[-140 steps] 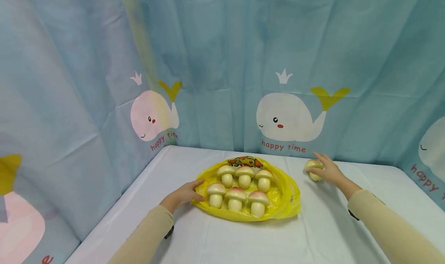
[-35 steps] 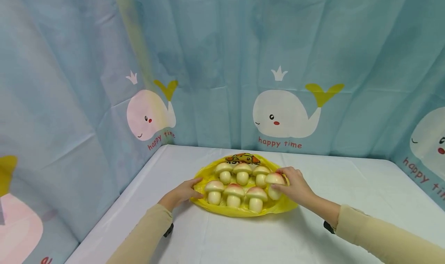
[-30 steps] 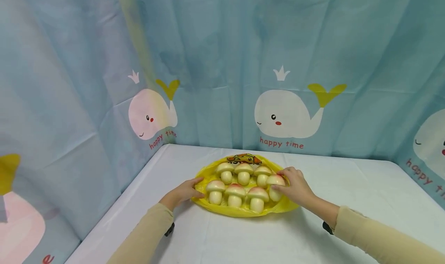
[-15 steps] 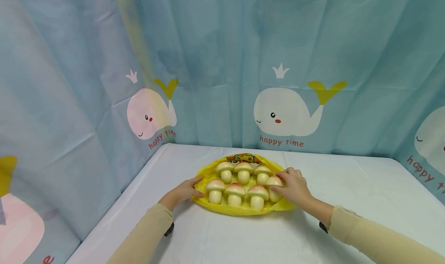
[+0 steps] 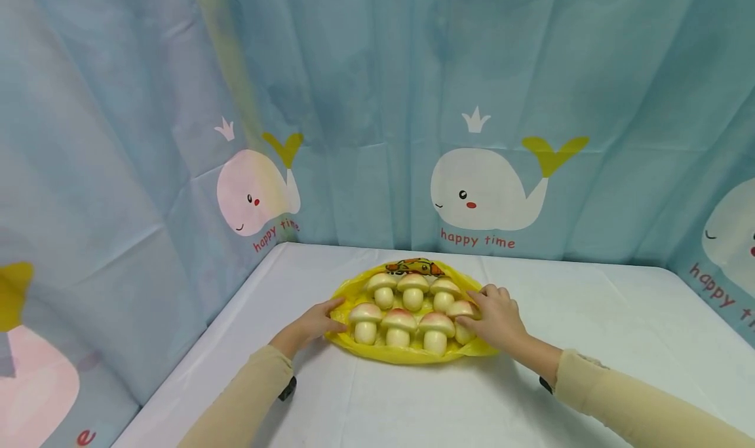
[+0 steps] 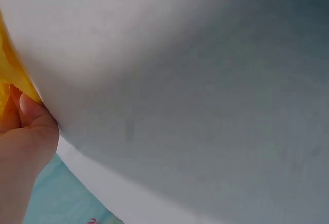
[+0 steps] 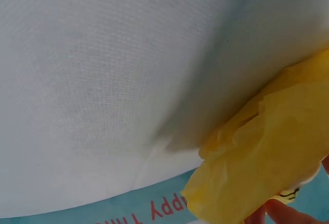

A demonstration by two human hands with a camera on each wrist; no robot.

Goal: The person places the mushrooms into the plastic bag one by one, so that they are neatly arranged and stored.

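Observation:
In the head view a yellow plastic bag point(image 5: 377, 352) lies spread open on the table. Several mushroom figures with cream stems and pinkish caps stand in it in two rows, such as this mushroom point(image 5: 398, 327). My left hand point(image 5: 309, 325) pinches the bag's left edge; the left wrist view has the thumb against the yellow plastic point(image 6: 7, 64). At the bag's right end my right hand point(image 5: 500, 317) grips the rightmost mushroom point(image 5: 463, 310) by its cap. In the right wrist view the yellow bag point(image 7: 272, 131) hides most of that hand.
A white cloth point(image 5: 401, 409) covers the table. Behind it and to the left hangs a blue curtain point(image 5: 366, 107) printed with whales. Both forearms come in from the front in beige sleeves point(image 5: 643, 395).
My right hand took the lone mushroom from the table at the right and brought it left into the bag's right end. Lately it has shifted slightly left. My left hand stays at the bag's edge.

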